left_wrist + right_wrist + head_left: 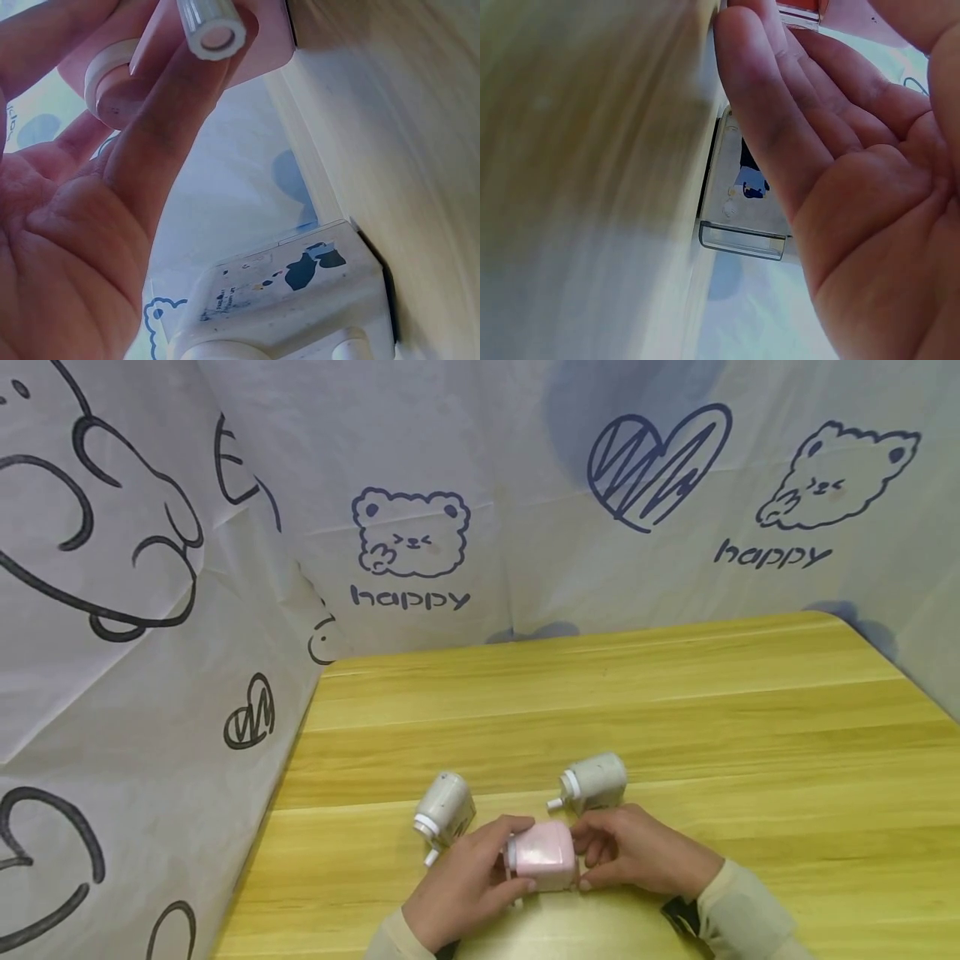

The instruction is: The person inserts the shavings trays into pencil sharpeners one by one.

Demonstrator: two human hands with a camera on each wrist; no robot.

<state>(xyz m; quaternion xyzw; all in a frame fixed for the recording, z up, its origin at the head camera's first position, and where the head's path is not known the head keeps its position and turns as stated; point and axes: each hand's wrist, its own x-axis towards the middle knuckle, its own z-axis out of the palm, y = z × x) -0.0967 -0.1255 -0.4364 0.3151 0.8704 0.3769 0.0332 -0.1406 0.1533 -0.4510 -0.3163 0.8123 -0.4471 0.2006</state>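
A pink hand-crank pencil sharpener (543,853) lies on its side at the front of the table. My left hand (468,881) holds its crank end, thumb on the near side and index finger over the far side. In the left wrist view, the ribbed crank handle (213,31) lies against a finger. At the opposite end, my right hand (633,853) pinches the sharpener between thumb and curled fingers. Its fingertips meet the clear end in the right wrist view, partly hidden.
Two whitish crank sharpeners lie just behind the hands, a left one (448,802) and a right one (597,779). Dark printed figures mark the left one's side. The wood-grain table (675,710) is bordered by white cloth (517,527) with drawn bears and hearts.
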